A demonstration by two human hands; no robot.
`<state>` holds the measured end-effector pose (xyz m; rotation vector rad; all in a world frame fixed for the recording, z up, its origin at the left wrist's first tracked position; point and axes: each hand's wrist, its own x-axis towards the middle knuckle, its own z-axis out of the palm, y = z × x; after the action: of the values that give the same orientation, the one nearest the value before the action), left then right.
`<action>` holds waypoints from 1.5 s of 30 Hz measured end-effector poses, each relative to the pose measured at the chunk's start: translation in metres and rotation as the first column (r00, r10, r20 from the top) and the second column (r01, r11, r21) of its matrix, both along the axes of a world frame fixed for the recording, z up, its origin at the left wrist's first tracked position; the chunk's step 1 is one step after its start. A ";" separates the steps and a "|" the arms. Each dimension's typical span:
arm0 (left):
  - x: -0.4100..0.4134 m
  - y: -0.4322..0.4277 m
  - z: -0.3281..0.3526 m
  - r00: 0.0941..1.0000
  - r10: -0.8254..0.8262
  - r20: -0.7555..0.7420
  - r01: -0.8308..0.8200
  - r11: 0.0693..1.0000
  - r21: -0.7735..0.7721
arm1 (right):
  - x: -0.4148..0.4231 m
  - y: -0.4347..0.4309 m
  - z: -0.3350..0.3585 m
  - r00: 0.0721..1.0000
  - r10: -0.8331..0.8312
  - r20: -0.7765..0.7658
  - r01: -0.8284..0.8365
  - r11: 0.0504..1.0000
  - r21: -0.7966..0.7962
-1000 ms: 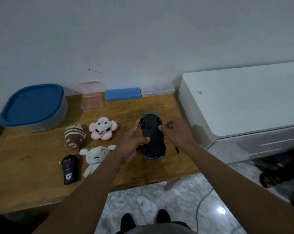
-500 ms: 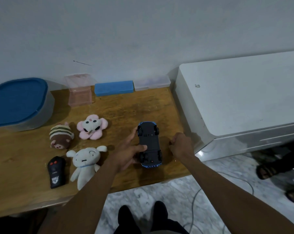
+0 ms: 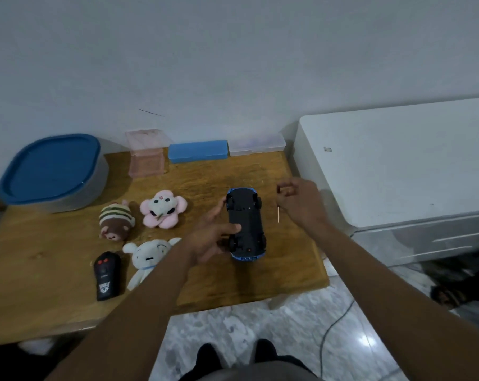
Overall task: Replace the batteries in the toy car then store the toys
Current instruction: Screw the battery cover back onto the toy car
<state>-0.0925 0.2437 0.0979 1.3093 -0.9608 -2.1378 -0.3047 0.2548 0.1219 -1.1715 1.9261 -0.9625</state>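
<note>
Your left hand (image 3: 209, 239) grips the blue toy car (image 3: 246, 225), which is turned upside down so its black plastic underside and four wheels face up; your thumb lies across the chassis and the other fingers curl around its left side. The car sits over the right part of the wooden table (image 3: 40, 259), nose pointing away from you.

Your right hand (image 3: 301, 203) is raised just right of the car, its fingers pinched closed around the top of a thin small screwdriver (image 3: 278, 214) whose shaft hangs down toward the table, apart from the car.

Left of the car lie three soft toys: a pink flower-shaped plush (image 3: 162, 209), a brown striped plush (image 3: 116, 221) and a white plush dog (image 3: 147, 257), partly hidden by your left forearm. A black remote control (image 3: 106, 276) with red buttons rests beside the white plush.

Along the wall stand a grey tub with a blue lid (image 3: 51, 171), an open pink clear plastic box (image 3: 146, 152), a blue rectangular case (image 3: 198, 151) and a clear flat case (image 3: 256, 144). A white cabinet (image 3: 397, 166) adjoins the table's right edge.
</note>
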 end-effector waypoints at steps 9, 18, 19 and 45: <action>0.005 -0.018 0.046 0.995 -0.086 0.041 0.092 0.980 -0.179 | 0.031 -0.004 0.064 0.974 0.064 0.217 0.037 0.900 -0.434; 0.006 -0.021 0.066 0.995 -0.091 0.041 0.099 0.965 -0.244 | 0.044 -0.005 0.076 0.982 -0.033 0.185 0.133 0.819 -0.559; 0.007 -0.022 0.067 0.995 -0.091 0.039 0.097 0.965 -0.244 | 0.045 -0.006 0.076 0.984 -0.035 0.177 0.129 0.820 -0.557; 0.017 -0.020 0.066 0.994 -0.108 0.028 0.111 0.957 -0.268 | 0.051 -0.003 0.072 0.997 -0.033 0.074 0.068 0.830 -0.553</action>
<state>-0.0758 0.2234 0.1640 1.1608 -1.3054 -1.9931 -0.2533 0.2521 0.1940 -1.3855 1.6756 -1.6452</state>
